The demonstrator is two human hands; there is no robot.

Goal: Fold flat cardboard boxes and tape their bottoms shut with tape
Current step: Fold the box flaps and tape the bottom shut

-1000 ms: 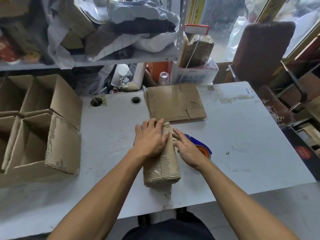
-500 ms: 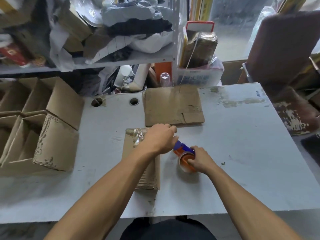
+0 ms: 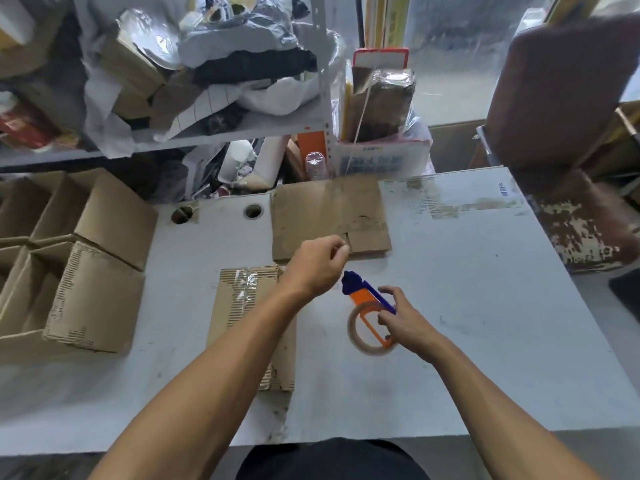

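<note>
Gripping the orange and blue tape dispenser with its clear tape roll (image 3: 372, 315), the right hand (image 3: 405, 322) is curling its fingers around the frame, just above the grey tabletop (image 3: 485, 306). The left hand (image 3: 317, 266) is hovering beside the dispenser's blue tip, fingers pinched together, perhaps on the tape end; I cannot tell. A folded brown cardboard box with a taped bottom (image 3: 242, 306) is lying under the left forearm, and a flat brown cardboard sheet (image 3: 329, 216) is lying behind it.

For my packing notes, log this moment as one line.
step: taping | box: on table, bottom taped | right hand: grips tape dispenser | left hand: pinched above dispenser | flat cardboard: waiting behind
</note>
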